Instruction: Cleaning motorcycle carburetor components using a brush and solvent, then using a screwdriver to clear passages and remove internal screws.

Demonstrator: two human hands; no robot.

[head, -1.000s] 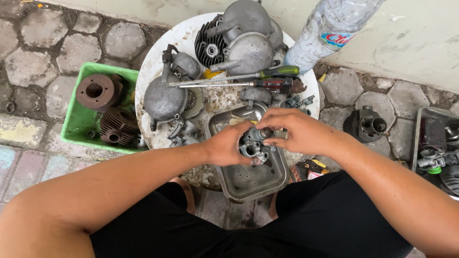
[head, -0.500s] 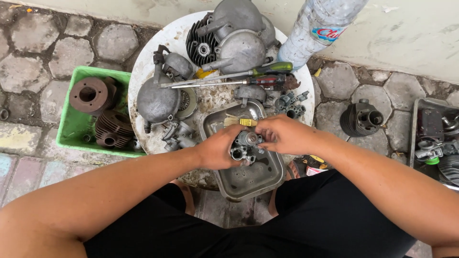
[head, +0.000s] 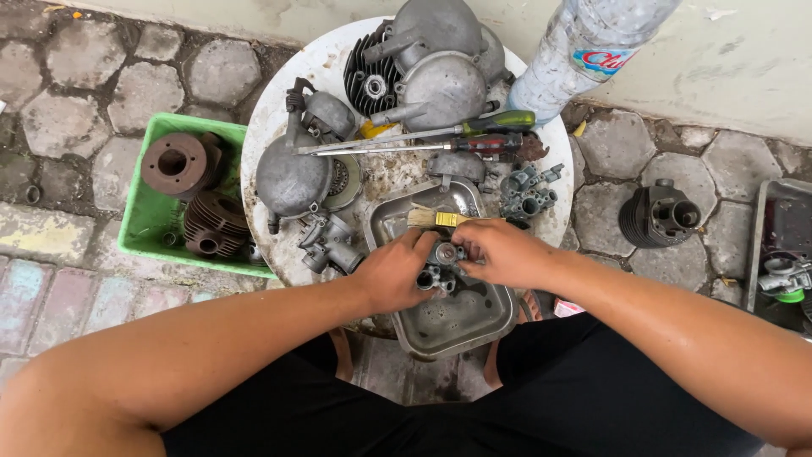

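Both hands, L (head: 391, 272) & R (head: 499, 252), clamped on carburetor (head: 441, 264) over metal tray (head: 474, 326); brush (head: 440, 219) prob. touching far rim.

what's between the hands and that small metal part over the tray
Nothing visible. The left hand and the right hand both hold the small metal part directly, above the metal tray. The brush lies behind them on the tray's far edge, clear of both hands.

A single view is provided, taken from a camera worn on the head. It is directed steeply downward and slightly forward, at close range, over the forearms onto the round desk (head: 279, 110). Paving stones and the base of a wall are included at the edges.
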